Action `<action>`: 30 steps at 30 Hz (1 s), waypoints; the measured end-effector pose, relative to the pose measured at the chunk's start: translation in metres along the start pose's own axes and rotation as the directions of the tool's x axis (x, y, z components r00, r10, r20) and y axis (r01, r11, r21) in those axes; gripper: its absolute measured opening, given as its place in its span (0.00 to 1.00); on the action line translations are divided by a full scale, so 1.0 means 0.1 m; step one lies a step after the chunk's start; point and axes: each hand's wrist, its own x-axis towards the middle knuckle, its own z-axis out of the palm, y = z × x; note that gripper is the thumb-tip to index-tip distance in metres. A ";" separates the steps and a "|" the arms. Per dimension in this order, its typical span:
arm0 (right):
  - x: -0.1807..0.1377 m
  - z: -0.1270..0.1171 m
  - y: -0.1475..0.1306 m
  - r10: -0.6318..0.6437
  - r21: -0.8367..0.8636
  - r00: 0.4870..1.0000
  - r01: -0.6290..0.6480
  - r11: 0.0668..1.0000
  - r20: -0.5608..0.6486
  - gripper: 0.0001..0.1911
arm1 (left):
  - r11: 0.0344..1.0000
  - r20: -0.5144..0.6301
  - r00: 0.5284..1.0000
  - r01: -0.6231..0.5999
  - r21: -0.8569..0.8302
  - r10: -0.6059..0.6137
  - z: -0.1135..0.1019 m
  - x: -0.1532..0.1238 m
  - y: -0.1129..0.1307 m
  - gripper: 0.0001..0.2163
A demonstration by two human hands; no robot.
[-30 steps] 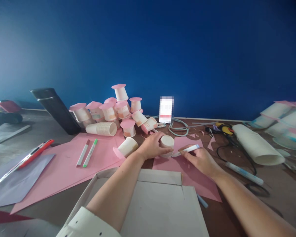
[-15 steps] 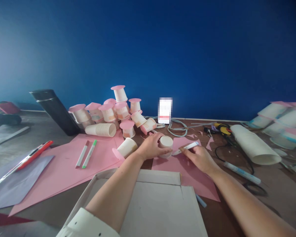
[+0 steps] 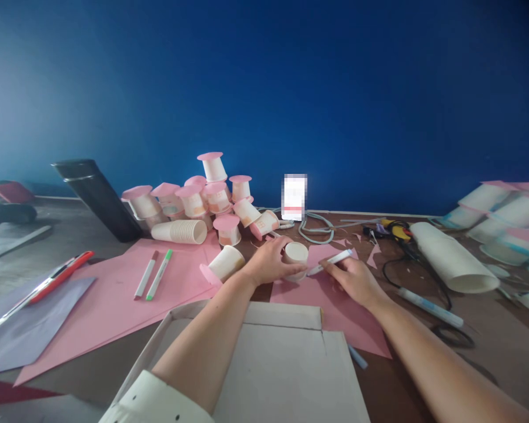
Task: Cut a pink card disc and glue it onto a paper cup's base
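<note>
A deep blue wall [image 3: 335, 106] fills the upper half of my view, paler toward the left where light falls on it, and a light strip runs along its foot. Against it sits the bench [image 3: 511, 335], brown at the middle and right, greyer at the far left. I have the left hand [image 3: 271, 261] curled around a paper cup [image 3: 296, 252], gripping its side between thumb and fingers; the cup is over the far-left part of a pink sheet [image 3: 335, 320] at mid-bench. With the right hand [image 3: 352, 282] I am pinching a white marker [image 3: 337, 258], its tip right by the cup's side; I cannot tell whether they touch. Below my forearms I see a shallow white box [image 3: 286, 376].

Leftward, larger pink paper [image 3: 110, 299] bears two pens [image 3: 153, 276], and a red-handled cutter [image 3: 64, 277] lies across a lilac sheet [image 3: 39, 335]. Behind them a dark bottle [image 3: 99, 200] leans in my view, next to heaped cups with pink discs [image 3: 196, 202] and a nested row of plain cups [image 3: 171, 231] on its side. Near the wall are a blurred-out white rectangle [image 3: 294, 197] and a coiled grey cable [image 3: 316, 239]. To the right I have pink scraps [image 3: 372, 257], a big pale paper tube [image 3: 452, 258], black cord [image 3: 385, 273] and more stacked cups [image 3: 485, 198].
</note>
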 end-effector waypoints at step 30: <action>0.16 0.03 0.08 0.037 0.022 0.998 -0.036 0.999 -0.057 0.21 | 1.000 -0.005 1.000 -0.011 0.005 0.011 -0.01 0.00 0.02 0.25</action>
